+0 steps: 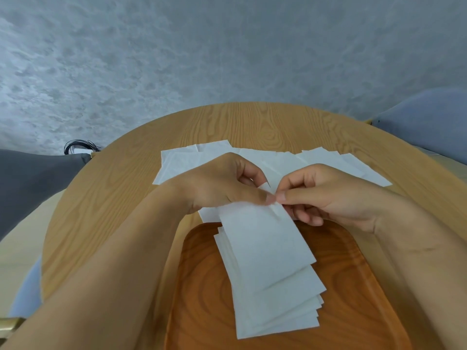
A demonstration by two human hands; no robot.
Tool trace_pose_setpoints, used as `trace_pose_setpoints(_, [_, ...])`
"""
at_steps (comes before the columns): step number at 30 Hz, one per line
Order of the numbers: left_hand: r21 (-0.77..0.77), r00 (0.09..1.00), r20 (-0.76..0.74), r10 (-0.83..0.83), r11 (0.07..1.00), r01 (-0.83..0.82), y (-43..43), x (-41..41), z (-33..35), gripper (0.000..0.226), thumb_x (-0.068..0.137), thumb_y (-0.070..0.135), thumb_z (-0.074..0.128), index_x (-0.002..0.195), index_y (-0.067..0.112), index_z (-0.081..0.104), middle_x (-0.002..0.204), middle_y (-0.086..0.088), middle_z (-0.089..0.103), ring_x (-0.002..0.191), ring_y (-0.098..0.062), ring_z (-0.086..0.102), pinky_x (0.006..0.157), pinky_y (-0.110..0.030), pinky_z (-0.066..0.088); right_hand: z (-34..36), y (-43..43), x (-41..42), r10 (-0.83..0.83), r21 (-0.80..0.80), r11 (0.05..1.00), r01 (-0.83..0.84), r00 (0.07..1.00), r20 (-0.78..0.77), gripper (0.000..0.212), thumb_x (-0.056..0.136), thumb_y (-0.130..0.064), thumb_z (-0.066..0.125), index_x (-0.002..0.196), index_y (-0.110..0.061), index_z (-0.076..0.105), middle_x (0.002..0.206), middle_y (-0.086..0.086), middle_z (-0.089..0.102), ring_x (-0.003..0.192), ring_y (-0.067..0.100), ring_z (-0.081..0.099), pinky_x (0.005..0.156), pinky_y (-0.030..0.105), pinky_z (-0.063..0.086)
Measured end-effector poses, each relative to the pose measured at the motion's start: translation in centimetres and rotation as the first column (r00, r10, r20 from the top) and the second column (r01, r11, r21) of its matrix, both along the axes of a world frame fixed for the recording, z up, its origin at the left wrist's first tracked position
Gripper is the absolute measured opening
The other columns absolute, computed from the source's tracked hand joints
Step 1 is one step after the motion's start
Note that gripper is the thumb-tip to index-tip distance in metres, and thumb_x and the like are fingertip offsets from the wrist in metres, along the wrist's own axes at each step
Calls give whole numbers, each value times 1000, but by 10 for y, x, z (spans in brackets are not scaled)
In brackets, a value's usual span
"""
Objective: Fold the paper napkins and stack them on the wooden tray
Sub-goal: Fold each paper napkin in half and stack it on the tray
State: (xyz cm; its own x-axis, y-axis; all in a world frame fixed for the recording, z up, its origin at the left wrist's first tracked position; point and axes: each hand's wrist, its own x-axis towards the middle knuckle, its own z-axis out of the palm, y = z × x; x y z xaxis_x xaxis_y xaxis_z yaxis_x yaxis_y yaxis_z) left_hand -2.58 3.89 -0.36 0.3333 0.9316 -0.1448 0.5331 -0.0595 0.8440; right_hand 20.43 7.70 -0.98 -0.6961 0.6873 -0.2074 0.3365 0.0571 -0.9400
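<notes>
A folded white napkin [262,236] hangs lifted above the wooden tray [353,286]. My left hand [222,185] and my right hand [328,195] pinch its far edge together, thumbs almost touching. Under it, a stack of folded napkins [280,317] lies fanned on the tray's middle. Several unfolded napkins [192,160] are spread flat on the table beyond my hands, partly hidden by them.
The round wooden table [106,210] carries everything. A grey cushion [27,183] sits at the left, with a coil of black cable [78,146] behind it. A blue-grey chair [427,120] stands at the far right.
</notes>
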Motion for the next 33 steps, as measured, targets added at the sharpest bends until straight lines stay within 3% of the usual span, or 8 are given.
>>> trace_pose_setpoints(5, [-45, 997, -35, -64, 997, 62, 1, 1, -2, 13, 88, 28, 82, 95, 17, 81, 61, 6, 62, 56, -4, 55, 56, -18, 45, 1, 0, 2, 70, 20, 997, -72, 994, 82, 18, 95, -14, 70, 79, -10, 77, 68, 8, 72, 42, 6, 52, 42, 17, 41])
trace_pose_setpoints(10, [-1, 997, -27, -65, 998, 65, 6, -1, -5, 10, 87, 27, 82, 91, 19, 79, 72, -15, 67, 60, -10, 56, 57, -19, 44, 2, 2, 6, 97, -4, 995, -97, 990, 98, 19, 95, -18, 72, 83, -4, 76, 68, 8, 73, 39, 5, 53, 40, 15, 42])
trace_pose_setpoints(13, [75, 1000, -5, -17, 997, 18, 10, -1, -9, 8, 87, 25, 81, 90, 18, 79, 73, -4, 73, 59, -7, 59, 56, -13, 44, 0, 10, 11, -47, 32, 998, 45, 997, 56, 22, 93, -26, 75, 82, -7, 77, 73, 12, 73, 43, 7, 54, 39, 17, 42])
trace_pose_setpoints(16, [210, 992, 21, 125, 969, -127, 15, -1, -16, 9, 89, 23, 81, 88, 14, 79, 78, 0, 78, 60, -8, 64, 57, -14, 50, -11, 23, 14, -344, 233, 913, 335, 939, -3, 15, 89, -27, 80, 82, -14, 78, 70, 5, 73, 48, 6, 59, 44, 18, 45])
trace_pose_setpoints(20, [381, 952, 42, 304, 876, -296, 22, -3, -26, 8, 87, 25, 82, 84, 19, 78, 80, 5, 77, 67, -5, 68, 68, -22, 58, -29, 35, 16, -522, 496, 753, 433, 852, 48, 20, 80, -35, 87, 96, -30, 75, 97, -10, 72, 86, 2, 66, 69, 21, 50])
trace_pose_setpoints(25, [460, 912, -166, 375, 848, -265, 25, -5, -35, 17, 85, 38, 83, 99, 31, 75, 112, 16, 71, 108, -5, 62, 92, -26, 50, -35, 36, 15, -444, 544, 796, 267, 868, 223, 61, 76, -46, 87, 131, -35, 64, 133, -13, 55, 125, 9, 49, 97, 32, 45])
trace_pose_setpoints(29, [446, 855, -266, 446, 843, -300, 27, -7, -41, 34, 90, 41, 77, 122, 32, 70, 132, 10, 64, 126, -13, 54, 101, -29, 43, -36, 38, 14, -560, 626, 720, 300, 784, 268, 73, 81, -53, 81, 144, -25, 56, 148, -3, 53, 139, 22, 45, 111, 44, 43])
trace_pose_setpoints(33, [444, 839, -313, 445, 849, -285, 29, -8, -45, 37, 90, 36, 77, 125, 27, 69, 117, 9, 67, 114, -15, 60, 100, -34, 52, -40, 44, 17, -672, 715, 635, 293, 667, 323, 67, 88, -54, 73, 143, -18, 58, 145, 5, 57, 134, 29, 50, 108, 46, 45])
